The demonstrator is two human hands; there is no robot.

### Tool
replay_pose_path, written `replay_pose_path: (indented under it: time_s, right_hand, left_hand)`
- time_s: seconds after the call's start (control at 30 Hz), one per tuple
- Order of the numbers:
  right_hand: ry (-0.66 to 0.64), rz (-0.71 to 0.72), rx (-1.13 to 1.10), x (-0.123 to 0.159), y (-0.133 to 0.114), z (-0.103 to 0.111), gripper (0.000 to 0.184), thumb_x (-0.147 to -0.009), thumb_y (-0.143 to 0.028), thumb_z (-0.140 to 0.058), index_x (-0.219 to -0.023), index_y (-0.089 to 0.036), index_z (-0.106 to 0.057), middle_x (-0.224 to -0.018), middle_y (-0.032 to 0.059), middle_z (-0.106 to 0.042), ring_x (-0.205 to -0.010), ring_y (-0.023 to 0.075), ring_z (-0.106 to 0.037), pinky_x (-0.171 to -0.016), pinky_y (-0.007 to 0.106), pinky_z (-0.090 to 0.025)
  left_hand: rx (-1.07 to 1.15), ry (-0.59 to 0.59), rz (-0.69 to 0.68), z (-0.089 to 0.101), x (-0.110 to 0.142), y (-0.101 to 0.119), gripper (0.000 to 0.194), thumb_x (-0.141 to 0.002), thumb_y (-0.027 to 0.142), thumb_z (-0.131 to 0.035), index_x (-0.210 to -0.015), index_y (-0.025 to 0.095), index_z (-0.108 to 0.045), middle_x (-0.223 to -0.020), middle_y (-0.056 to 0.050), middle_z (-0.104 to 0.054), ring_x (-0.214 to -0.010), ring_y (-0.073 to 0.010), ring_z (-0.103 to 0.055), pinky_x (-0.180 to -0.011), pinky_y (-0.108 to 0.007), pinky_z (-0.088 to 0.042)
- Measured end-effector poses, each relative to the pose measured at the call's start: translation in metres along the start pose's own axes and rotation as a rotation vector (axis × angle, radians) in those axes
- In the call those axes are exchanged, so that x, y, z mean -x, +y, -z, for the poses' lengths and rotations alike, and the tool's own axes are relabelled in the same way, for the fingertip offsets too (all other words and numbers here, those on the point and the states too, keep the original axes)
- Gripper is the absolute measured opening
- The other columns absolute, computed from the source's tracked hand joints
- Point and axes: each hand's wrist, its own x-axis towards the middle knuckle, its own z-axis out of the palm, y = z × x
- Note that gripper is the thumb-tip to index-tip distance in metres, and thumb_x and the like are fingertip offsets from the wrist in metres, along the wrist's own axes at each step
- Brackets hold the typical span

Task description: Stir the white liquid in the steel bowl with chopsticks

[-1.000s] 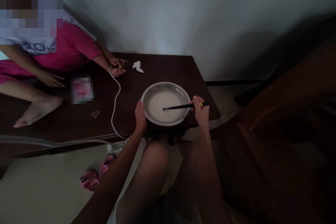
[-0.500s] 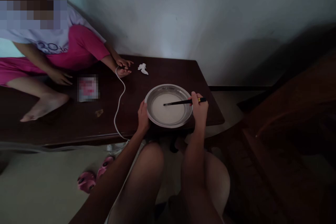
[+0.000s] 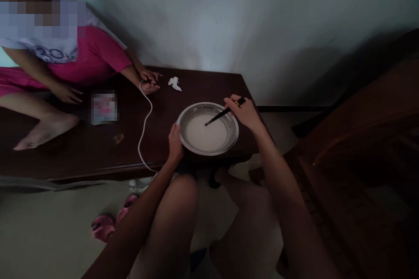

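Note:
A round metal basin (image 3: 236, 135) holding a pale, milky mixture (image 3: 206, 136) rests at the front edge of the dark wooden bench. My left hand (image 3: 176, 143) grips the basin's left rim, its thumb near the top of the edge. Above the basin's right rim, my right hand (image 3: 242, 110) is closed around black chopsticks (image 3: 219, 115) with yellow bands near their top. They slant down to the left, and their tips touch or dip into the middle of the mixture; how deep I cannot tell.
On the bench (image 3: 131, 152) lie crumpled white tissue (image 3: 175, 83), a blurred packet (image 3: 104, 108), a small brown scrap (image 3: 118, 139) and a white cable (image 3: 143, 126). A person (image 3: 98, 52) sits at the left, a hand near the cable. Pink slippers (image 3: 104, 227) are on the floor.
My right hand has moved up and swung toward the basin's far right side, tilting the chopsticks more steeply. My left hand keeps its hold on the rim. The view has shifted slightly.

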Motion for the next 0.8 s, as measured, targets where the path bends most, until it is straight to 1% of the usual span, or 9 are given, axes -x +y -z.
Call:
replay_pose_path:
  time_s: [0.07,0.13,0.27,0.4,0.47,0.5,0.63,0.7,0.8]
  right_hand:
    - [0.071,-0.049,-0.053,0.019,0.009,0.002,0.04,-0.09,-0.047,-0.048,-0.064,-0.019,-0.061,-0.047,-0.0046,-0.05,-0.049,0.0105,-0.047,-0.056,0.026,-0.034]
    - [0.096,-0.098,-0.133,0.036,0.016,-0.003,0.043,-0.089,-0.05,-0.048,-0.062,-0.019,-0.06,-0.046,-0.0044,-0.048,-0.047,0.0104,-0.045,-0.054,0.026,-0.033]
    - [0.147,-0.137,-0.22,0.057,0.024,-0.021,0.039,-0.087,-0.05,-0.051,-0.067,-0.02,-0.064,-0.05,-0.0034,-0.054,-0.053,0.0121,-0.05,-0.059,0.027,-0.038]
    - [0.391,-0.214,-0.178,0.071,0.027,-0.021,0.04,-0.089,-0.05,-0.048,-0.065,-0.02,-0.061,-0.048,-0.0036,-0.05,-0.051,0.0122,-0.049,-0.057,0.027,-0.037]
    - [0.465,-0.245,-0.182,0.078,0.026,-0.019,0.042,-0.089,-0.05,-0.046,-0.062,-0.02,-0.058,-0.047,-0.0042,-0.047,-0.048,0.0116,-0.045,-0.054,0.027,-0.035]
    - [0.455,-0.246,-0.2,0.081,0.025,-0.019,0.042,-0.089,-0.05,-0.046,-0.061,-0.02,-0.058,-0.047,-0.0043,-0.046,-0.047,0.0114,-0.045,-0.054,0.027,-0.035]
    - [0.301,-0.199,-0.27,0.082,0.025,-0.03,0.038,-0.088,-0.049,-0.05,-0.066,-0.02,-0.061,-0.053,-0.0029,-0.053,-0.054,0.0121,-0.051,-0.058,0.026,-0.038]
    - [0.354,-0.203,-0.245,0.079,0.027,-0.032,0.037,-0.088,-0.048,-0.051,-0.067,-0.02,-0.061,-0.054,-0.0025,-0.054,-0.055,0.0122,-0.052,-0.059,0.027,-0.038]
    - [0.52,-0.252,-0.206,0.078,0.029,-0.027,0.04,-0.089,-0.048,-0.047,-0.063,-0.02,-0.058,-0.048,-0.0037,-0.048,-0.049,0.0115,-0.046,-0.055,0.027,-0.036]
  left_hand:
    - [0.01,0.0,-0.007,-0.001,0.0,-0.001,0.019,-0.087,0.025,-0.053,-0.092,0.014,-0.067,-0.117,-0.013,-0.067,-0.124,-0.0261,-0.052,-0.104,-0.036,-0.043]
    - [0.016,0.002,-0.014,-0.001,0.0,-0.003,0.021,-0.088,0.028,-0.053,-0.096,0.015,-0.067,-0.117,-0.013,-0.067,-0.124,-0.026,-0.052,-0.104,-0.036,-0.043]
    - [0.025,0.009,-0.018,-0.001,-0.001,-0.008,0.028,-0.09,0.027,-0.046,-0.102,0.012,-0.067,-0.118,-0.014,-0.067,-0.121,-0.0248,-0.055,-0.103,-0.033,-0.043]
    - [0.044,-0.003,-0.006,-0.001,-0.003,-0.012,0.031,-0.09,0.026,-0.044,-0.107,0.011,-0.065,-0.117,-0.013,-0.067,-0.117,-0.0237,-0.058,-0.101,-0.031,-0.045]
    - [0.045,-0.004,-0.003,-0.001,-0.003,-0.013,0.031,-0.091,0.028,-0.044,-0.108,0.012,-0.065,-0.117,-0.012,-0.068,-0.118,-0.0236,-0.057,-0.101,-0.032,-0.045]
    - [0.04,0.0,-0.006,-0.001,-0.003,-0.013,0.03,-0.091,0.028,-0.045,-0.107,0.013,-0.065,-0.116,-0.012,-0.068,-0.119,-0.0238,-0.056,-0.101,-0.032,-0.045]
    - [0.027,0.004,-0.028,-0.001,-0.002,-0.012,0.03,-0.09,0.029,-0.046,-0.104,0.012,-0.066,-0.116,-0.013,-0.067,-0.12,-0.0247,-0.056,-0.102,-0.032,-0.044]
    - [0.033,0.002,-0.035,-0.001,-0.002,-0.012,0.03,-0.09,0.028,-0.045,-0.104,0.011,-0.066,-0.116,-0.014,-0.067,-0.117,-0.0246,-0.057,-0.102,-0.033,-0.044]
    - [0.042,-0.008,-0.035,0.0,-0.003,-0.013,0.03,-0.09,0.029,-0.045,-0.104,0.011,-0.065,-0.113,-0.013,-0.068,-0.112,-0.0236,-0.059,-0.099,-0.032,-0.045]
